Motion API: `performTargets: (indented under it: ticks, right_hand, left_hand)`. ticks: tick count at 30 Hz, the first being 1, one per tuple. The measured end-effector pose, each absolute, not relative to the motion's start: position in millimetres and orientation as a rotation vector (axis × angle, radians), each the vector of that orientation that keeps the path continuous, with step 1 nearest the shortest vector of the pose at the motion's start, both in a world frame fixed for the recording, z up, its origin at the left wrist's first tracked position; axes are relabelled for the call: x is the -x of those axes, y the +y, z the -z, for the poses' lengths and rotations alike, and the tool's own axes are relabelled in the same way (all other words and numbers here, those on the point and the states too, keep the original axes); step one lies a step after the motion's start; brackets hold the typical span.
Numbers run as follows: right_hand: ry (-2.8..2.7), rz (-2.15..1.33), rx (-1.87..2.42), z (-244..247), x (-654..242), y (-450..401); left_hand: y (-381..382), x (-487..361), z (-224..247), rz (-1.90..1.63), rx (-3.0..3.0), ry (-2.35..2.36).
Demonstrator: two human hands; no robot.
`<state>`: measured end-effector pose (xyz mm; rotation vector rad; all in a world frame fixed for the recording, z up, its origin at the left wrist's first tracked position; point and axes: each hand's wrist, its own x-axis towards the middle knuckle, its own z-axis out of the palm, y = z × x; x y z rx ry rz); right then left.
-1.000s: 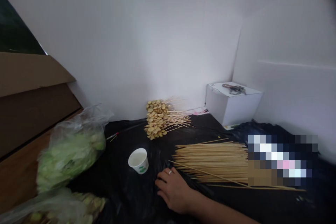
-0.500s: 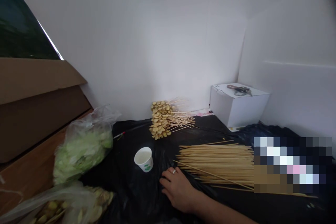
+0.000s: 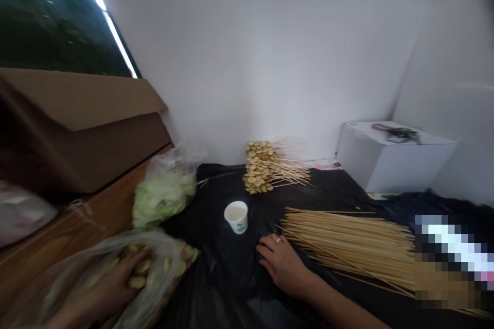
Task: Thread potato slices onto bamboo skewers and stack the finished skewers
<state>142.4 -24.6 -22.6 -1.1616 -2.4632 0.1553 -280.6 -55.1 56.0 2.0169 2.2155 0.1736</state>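
Note:
My left hand (image 3: 121,275) reaches into a clear plastic bag (image 3: 162,239) of potato slices (image 3: 137,281) at the lower left. One finger lies stretched over the slices; the other fingertips are blurred or hidden, so a hold cannot be made out. My right hand (image 3: 283,262), with a ring on one finger, rests open on the black plastic sheet (image 3: 227,272), its fingers apart and holding nothing. Just right of it lies a wide pile of wooden skewers (image 3: 347,241). A white paper cup (image 3: 236,218) stands upright beyond it, a little to the left.
Skewered potato slices (image 3: 260,167) are stacked by the wall, sticks pointing right. A bag of pale green leafy vegetable (image 3: 165,193) sits at left, before a cardboard box (image 3: 119,139). A white box (image 3: 409,164) stands at back right. A pixelated patch covers the far right.
My left hand has come into view, inside the bag of potato slices. The view has turned left, so things appear farther right. My right hand stays on the sheet beside the skewers.

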Motion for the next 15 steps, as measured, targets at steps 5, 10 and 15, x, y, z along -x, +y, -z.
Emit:
performTargets:
  ticks: [5, 10, 15]
  right_hand:
    - [-2.413, -0.05, 1.107, 44, -144, -23]
    - [-2.416, 0.011, 1.018, 55, -147, -21]
    - [-2.408, -0.04, 1.05, 50, -146, -23]
  left_hand:
    - [-63, 271, -77, -0.044, -1.893, 2.064]
    - [-86, 256, -96, -0.083, -1.796, 1.962]
    - [-75, 261, -64, 0.014, -1.919, 2.026]
